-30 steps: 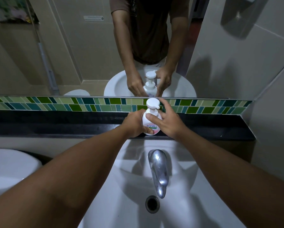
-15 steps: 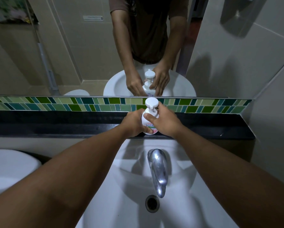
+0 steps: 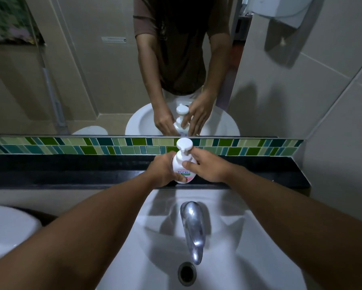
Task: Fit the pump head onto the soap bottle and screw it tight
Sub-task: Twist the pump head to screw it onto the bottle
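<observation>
A white soap bottle (image 3: pixel 181 167) with a pink and green label stands upright on the black ledge (image 3: pixel 71 174) behind the basin. Its white pump head (image 3: pixel 184 144) sits on the neck, disc top facing me. My left hand (image 3: pixel 165 170) wraps the bottle's left side, thumb across the label's bottom. My right hand (image 3: pixel 207 166) is at the bottle's right shoulder, thumb and fingertips touching the collar under the pump head, fingers spread loosely. The mirror above repeats both hands and the bottle.
A white basin (image 3: pixel 155 258) with a chrome tap (image 3: pixel 191 225) and drain hole (image 3: pixel 186 273) lies below the ledge. A green mosaic tile strip (image 3: pixel 71 146) runs under the mirror. A second white basin edge (image 3: pixel 6 227) shows at the left. Tiled wall stands at the right.
My right hand has slid off the pump collar grip and opened its fingers, resting lightly at the bottle's shoulder. My left hand keeps holding the bottle in place.
</observation>
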### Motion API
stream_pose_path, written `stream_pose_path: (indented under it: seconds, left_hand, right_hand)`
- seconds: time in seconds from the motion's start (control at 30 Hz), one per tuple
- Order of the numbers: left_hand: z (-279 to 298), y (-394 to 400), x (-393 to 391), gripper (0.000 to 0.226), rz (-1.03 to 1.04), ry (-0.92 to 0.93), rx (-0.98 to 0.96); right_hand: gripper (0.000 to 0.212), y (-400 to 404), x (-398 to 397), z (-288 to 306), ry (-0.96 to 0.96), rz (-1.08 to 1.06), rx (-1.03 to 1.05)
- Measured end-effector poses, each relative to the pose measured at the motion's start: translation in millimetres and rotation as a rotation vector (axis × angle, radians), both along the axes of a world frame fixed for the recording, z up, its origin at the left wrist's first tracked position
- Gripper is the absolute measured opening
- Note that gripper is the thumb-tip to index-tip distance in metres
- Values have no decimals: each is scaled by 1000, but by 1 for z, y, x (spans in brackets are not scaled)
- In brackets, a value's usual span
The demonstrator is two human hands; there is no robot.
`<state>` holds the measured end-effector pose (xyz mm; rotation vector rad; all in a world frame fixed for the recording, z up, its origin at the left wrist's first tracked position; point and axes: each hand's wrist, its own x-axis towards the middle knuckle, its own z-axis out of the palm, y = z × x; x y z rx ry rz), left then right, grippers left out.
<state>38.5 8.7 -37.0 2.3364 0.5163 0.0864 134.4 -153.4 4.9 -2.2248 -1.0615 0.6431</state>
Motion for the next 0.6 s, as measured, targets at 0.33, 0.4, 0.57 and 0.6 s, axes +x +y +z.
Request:
stream_pose_path:
  seconds: [0.33, 0.4, 0.57, 0.6]
  left_hand:
    - [-1, 0, 0, 74, -3, -10, -4]
    - [-4, 0, 0, 75, 10, -19, 5]
    - [-9, -2, 0, 71, 33, -29, 30]
    - [-9, -3, 1, 70, 38, -26, 39]
  right_hand:
    - [47, 5, -13, -18, -176, -154, -28]
    - [50, 7, -18, -21, -189, -195, -23]
    - [57, 13, -36, -28, -214, -312, -1]
    - [58, 14, -39, -28, -217, -333, 6]
